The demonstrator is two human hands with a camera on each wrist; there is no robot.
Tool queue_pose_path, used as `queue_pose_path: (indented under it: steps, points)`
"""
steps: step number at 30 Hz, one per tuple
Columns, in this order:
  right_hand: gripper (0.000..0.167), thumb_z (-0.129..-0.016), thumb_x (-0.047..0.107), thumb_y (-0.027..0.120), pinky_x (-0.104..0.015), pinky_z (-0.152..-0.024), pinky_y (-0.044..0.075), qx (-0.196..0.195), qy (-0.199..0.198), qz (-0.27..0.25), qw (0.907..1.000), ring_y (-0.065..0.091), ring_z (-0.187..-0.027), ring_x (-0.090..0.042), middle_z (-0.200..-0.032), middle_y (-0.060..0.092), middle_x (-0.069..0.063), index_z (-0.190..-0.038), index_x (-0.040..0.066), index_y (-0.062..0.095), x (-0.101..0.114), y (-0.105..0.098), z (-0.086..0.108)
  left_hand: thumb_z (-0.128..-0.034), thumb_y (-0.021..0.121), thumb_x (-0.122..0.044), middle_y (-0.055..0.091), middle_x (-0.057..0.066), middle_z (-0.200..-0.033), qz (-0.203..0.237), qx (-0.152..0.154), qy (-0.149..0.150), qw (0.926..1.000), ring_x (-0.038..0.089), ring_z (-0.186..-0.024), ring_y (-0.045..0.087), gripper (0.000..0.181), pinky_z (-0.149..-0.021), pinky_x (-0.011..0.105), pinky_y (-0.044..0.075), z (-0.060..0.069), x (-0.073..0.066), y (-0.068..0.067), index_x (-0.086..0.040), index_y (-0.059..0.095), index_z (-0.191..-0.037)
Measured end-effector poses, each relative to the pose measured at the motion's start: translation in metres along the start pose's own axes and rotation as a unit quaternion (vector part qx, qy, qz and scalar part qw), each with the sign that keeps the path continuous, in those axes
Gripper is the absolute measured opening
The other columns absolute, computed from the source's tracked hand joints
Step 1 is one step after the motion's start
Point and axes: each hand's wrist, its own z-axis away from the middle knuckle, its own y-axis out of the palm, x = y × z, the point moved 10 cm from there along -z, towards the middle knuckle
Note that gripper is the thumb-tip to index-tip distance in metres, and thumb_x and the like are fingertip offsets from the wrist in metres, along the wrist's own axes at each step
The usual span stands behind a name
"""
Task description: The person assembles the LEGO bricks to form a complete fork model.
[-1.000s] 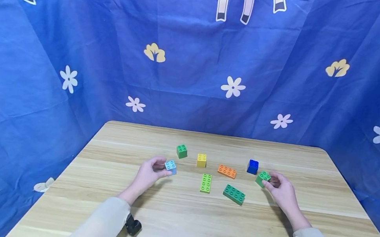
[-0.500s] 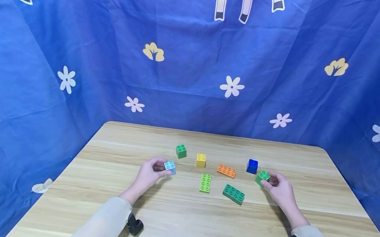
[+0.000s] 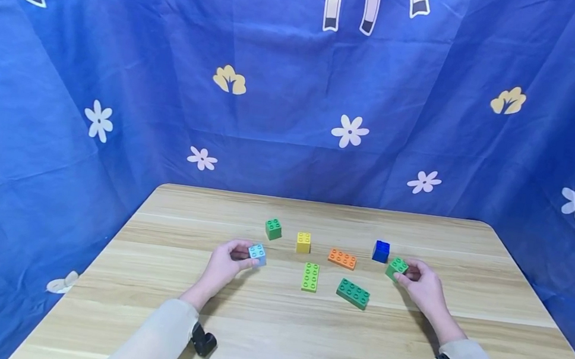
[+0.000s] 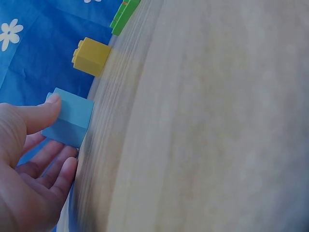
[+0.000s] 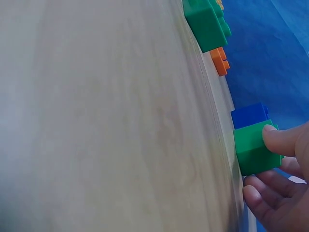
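My left hand (image 3: 223, 264) pinches a light blue toy building brick (image 3: 257, 253) between thumb and fingers, at the left of the group. In the left wrist view that brick (image 4: 72, 116) stands on the table, the thumb on its near side. My right hand (image 3: 426, 287) pinches a square green brick (image 3: 397, 269) at the right of the group. The right wrist view has this green brick (image 5: 256, 149) on the tabletop, with the thumb on its face. Just behind it stands a dark blue brick (image 3: 381, 251).
Between the hands lie a yellow brick (image 3: 303, 243), an orange brick (image 3: 342, 259), a lime brick (image 3: 310, 277) and a long dark green brick (image 3: 353, 293). Another square green brick (image 3: 273, 229) sits behind the light blue one. A blue curtain (image 3: 279, 160) hangs behind the wooden table (image 3: 278, 346).
Both hands keep hold of their bricks in nearly the same places. The whole head view has shifted very slightly; no brick has visibly moved on the table.
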Motion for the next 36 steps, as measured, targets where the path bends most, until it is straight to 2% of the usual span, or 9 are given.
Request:
queue_pose_path:
  steps: [12,21,27,36]
  points:
    - [0.044,-0.085,0.016,0.067,-0.038,-0.077,0.049,0.003,-0.010,-0.009,0.9999,0.056,-0.094,-0.031,-0.104,0.059,-0.020,-0.121,-0.005,0.053,0.002,0.003,0.005,-0.0724,0.079,-0.011,0.065,0.006,-0.095,-0.016,0.018,0.005,0.9997,0.021,-0.089,0.061,0.039,-0.083,0.036,0.050,0.003,-0.004,0.003,-0.006,0.064,-0.108]
    - [0.042,-0.085,0.014,0.067,-0.042,-0.079,0.048,0.015,-0.032,-0.010,0.9993,0.057,-0.095,-0.032,-0.101,0.060,-0.017,-0.119,-0.004,0.053,0.011,0.004,0.014,-0.0715,0.078,-0.007,0.065,0.007,-0.095,-0.035,0.024,0.015,0.9990,0.021,-0.087,0.061,0.041,-0.084,0.037,0.049,0.006,-0.006,0.004,-0.004,0.063,-0.109]
    - [0.042,-0.084,0.015,0.068,-0.044,-0.082,0.047,0.018,-0.031,-0.012,0.9993,0.057,-0.095,-0.032,-0.100,0.060,-0.016,-0.119,-0.003,0.054,0.012,0.004,0.019,-0.0710,0.079,-0.008,0.065,0.007,-0.095,-0.036,0.034,0.016,0.9987,0.021,-0.087,0.061,0.041,-0.083,0.037,0.050,0.009,-0.006,0.006,-0.002,0.063,-0.109]
    - [0.040,-0.083,0.012,0.069,-0.045,-0.084,0.049,0.018,-0.050,-0.026,0.9982,0.059,-0.094,-0.033,-0.100,0.061,-0.018,-0.116,-0.004,0.055,0.028,0.005,0.026,-0.0711,0.079,-0.008,0.066,0.004,-0.091,-0.039,0.056,0.023,0.9974,0.019,-0.084,0.062,0.037,-0.080,0.034,0.051,0.017,-0.018,0.015,-0.005,0.065,-0.105]
